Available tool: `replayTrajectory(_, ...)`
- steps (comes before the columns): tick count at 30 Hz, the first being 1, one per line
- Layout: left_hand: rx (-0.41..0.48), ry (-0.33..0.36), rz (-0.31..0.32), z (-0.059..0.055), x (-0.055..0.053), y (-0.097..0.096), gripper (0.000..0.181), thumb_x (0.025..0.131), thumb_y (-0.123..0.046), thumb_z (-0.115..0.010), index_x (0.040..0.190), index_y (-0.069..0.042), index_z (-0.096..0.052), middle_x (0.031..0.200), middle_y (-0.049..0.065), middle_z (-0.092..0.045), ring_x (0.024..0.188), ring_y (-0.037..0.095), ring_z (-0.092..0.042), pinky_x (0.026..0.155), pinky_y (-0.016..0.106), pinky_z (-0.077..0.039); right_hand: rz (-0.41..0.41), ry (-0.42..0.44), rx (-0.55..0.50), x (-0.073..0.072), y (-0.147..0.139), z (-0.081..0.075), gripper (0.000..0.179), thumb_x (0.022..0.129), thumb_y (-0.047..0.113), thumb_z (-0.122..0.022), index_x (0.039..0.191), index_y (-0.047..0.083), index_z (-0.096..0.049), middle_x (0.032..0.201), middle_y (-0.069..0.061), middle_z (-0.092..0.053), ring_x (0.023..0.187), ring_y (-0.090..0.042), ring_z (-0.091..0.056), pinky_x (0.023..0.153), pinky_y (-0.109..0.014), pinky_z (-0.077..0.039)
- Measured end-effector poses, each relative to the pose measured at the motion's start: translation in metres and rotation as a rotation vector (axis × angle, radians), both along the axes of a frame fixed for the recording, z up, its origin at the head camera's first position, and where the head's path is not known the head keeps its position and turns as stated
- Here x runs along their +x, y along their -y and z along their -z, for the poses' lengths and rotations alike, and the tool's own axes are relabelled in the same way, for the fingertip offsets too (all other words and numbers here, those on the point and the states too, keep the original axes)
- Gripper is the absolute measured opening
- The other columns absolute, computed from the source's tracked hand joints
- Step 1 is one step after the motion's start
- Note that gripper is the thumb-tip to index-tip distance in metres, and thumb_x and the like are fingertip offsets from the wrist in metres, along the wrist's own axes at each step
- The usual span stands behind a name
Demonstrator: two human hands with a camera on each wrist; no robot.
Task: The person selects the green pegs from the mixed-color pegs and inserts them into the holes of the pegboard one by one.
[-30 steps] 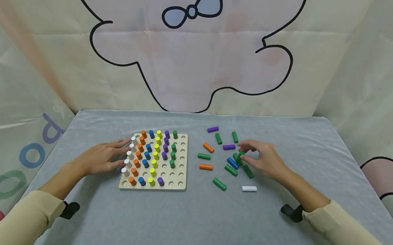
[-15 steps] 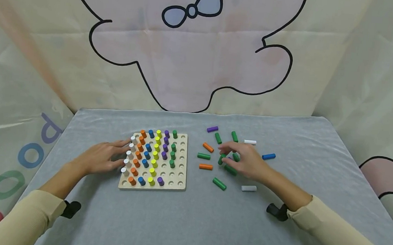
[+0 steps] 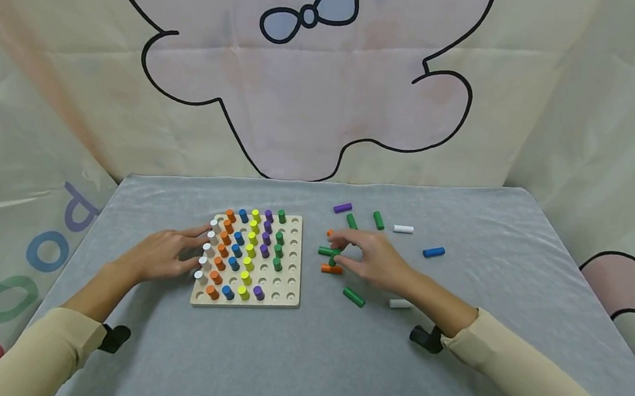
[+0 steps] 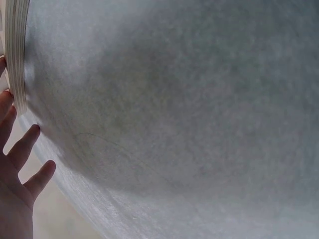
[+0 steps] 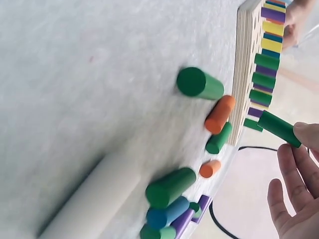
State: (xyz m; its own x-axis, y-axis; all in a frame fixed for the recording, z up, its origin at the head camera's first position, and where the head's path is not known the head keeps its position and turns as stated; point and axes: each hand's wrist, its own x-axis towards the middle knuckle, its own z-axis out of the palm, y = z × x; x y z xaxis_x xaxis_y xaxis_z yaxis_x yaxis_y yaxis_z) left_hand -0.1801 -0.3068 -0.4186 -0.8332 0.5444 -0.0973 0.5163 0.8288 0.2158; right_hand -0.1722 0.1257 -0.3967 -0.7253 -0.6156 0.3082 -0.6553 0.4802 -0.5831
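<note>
A square wooden pegboard [image 3: 283, 303] holds columns of white, orange, blue, yellow, purple and green pegs, with open holes on its right side. My left hand [image 3: 160, 253] lies at the board's left edge beside the white pegs, fingers spread and fairly straight. Between thumb and fingers, my right hand [image 3: 380, 261] pinches a green peg [image 5: 279, 129], held up at a slant in the right wrist view. In the head view this hand is over the loose pegs right of the board, hiding some of them. Below it lie a green peg [image 3: 328, 251] and an orange peg [image 3: 332, 269].
Other loose pegs are scattered on the grey cloth [image 3: 301, 362]: a blue peg [image 3: 434, 252] and a white peg [image 3: 403, 229] to the right, a purple peg [image 3: 342, 207] at the back, and a green peg [image 3: 354, 297] nearer the front. A printed curtain surrounds the table.
My right hand has moved left toward the board with the green peg, uncovering a blue and a white peg on the right. My left hand has stayed at the board's edge.
</note>
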Motion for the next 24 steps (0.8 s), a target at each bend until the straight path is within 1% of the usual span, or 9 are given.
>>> replayTrajectory(1,0.003,-0.001,0.002,0.0,0.0,0.0,0.053,0.093,-0.031,-0.061,0.136,-0.001,-0.06,0.15,0.017,-0.047,0.076,0.015,-0.059,0.077,0.043,-0.048,-0.008,-0.002,-0.001,0.0,0.002,0.0,0.032,0.084,0.004,-0.078,0.115,0.006,-0.069,0.101,-0.005,-0.073,0.095,-0.015,-0.067,0.087,-0.043,-0.054)
replayTrajectory(3,0.007,-0.009,0.007,0.0,0.001,0.0,0.053,0.093,-0.031,-0.061,0.136,-0.001,-0.06,0.15,0.017,-0.047,0.094,0.025,-0.066,0.087,0.05,-0.05,-0.024,-0.001,-0.003,0.001,0.006,0.001,0.032,0.084,0.004,-0.077,0.115,0.005,-0.069,0.102,-0.006,-0.073,0.095,-0.015,-0.067,0.086,-0.043,-0.055)
replayTrajectory(4,0.008,-0.013,0.009,0.0,0.001,0.0,0.053,0.093,-0.031,-0.061,0.136,-0.001,-0.06,0.15,0.017,-0.047,0.104,0.031,-0.066,0.092,0.054,-0.049,-0.031,0.001,-0.001,0.001,0.008,0.001,0.032,0.084,0.004,-0.077,0.115,0.005,-0.069,0.102,-0.005,-0.073,0.094,-0.015,-0.067,0.085,-0.043,-0.055)
replayTrajectory(6,0.007,-0.019,0.012,0.0,0.001,0.0,0.053,0.093,-0.031,-0.061,0.136,0.0,-0.059,0.15,0.018,-0.047,0.126,0.04,-0.055,0.099,0.061,-0.043,-0.041,0.0,0.006,0.003,0.012,0.001,0.032,0.084,0.005,-0.078,0.115,0.007,-0.069,0.101,-0.003,-0.073,0.094,-0.013,-0.066,0.085,-0.042,-0.055)
replayTrajectory(7,0.005,-0.016,0.012,0.0,0.001,0.0,0.053,0.093,-0.031,-0.061,0.137,0.0,-0.059,0.15,0.018,-0.047,0.13,0.042,-0.051,0.1,0.062,-0.041,-0.047,-0.002,0.006,0.004,0.015,0.001,0.032,0.084,0.005,-0.078,0.115,0.008,-0.068,0.101,-0.003,-0.073,0.094,-0.012,-0.066,0.085,-0.042,-0.055)
replayTrajectory(11,-0.005,-0.021,0.014,0.001,0.001,0.001,0.053,0.093,-0.03,-0.06,0.137,0.0,-0.058,0.149,0.019,-0.047,0.136,0.043,-0.044,0.102,0.063,-0.038,-0.071,0.003,0.007,0.008,0.023,0.001,0.032,0.084,0.006,-0.078,0.115,0.007,-0.069,0.1,-0.004,-0.073,0.093,-0.012,-0.066,0.083,-0.041,-0.055)
replayTrajectory(18,-0.012,-0.036,0.022,0.003,0.0,0.002,0.054,0.093,-0.031,-0.061,0.138,-0.001,-0.058,0.15,0.019,-0.046,0.137,0.044,-0.041,0.101,0.065,-0.038,-0.121,0.078,0.039,0.015,0.038,0.004,0.032,0.087,0.006,-0.076,0.117,0.004,-0.068,0.106,-0.006,-0.073,0.097,-0.012,-0.067,0.086,-0.04,-0.055)
replayTrajectory(21,-0.013,-0.039,0.022,0.004,0.0,0.003,0.054,0.093,-0.032,-0.061,0.138,-0.001,-0.058,0.15,0.018,-0.046,0.137,0.043,-0.042,0.101,0.065,-0.038,-0.144,0.079,0.044,0.018,0.044,0.005,0.032,0.087,0.007,-0.076,0.118,0.005,-0.068,0.107,-0.005,-0.073,0.097,-0.011,-0.066,0.085,-0.037,-0.055)
replayTrajectory(24,-0.009,-0.047,0.027,0.004,-0.001,0.003,0.054,0.093,-0.031,-0.061,0.137,-0.001,-0.059,0.149,0.019,-0.047,0.136,0.043,-0.043,0.1,0.064,-0.039,-0.169,0.06,0.042,0.02,0.049,0.008,0.032,0.087,0.006,-0.076,0.118,0.006,-0.068,0.107,-0.004,-0.072,0.097,-0.01,-0.065,0.086,-0.035,-0.055)
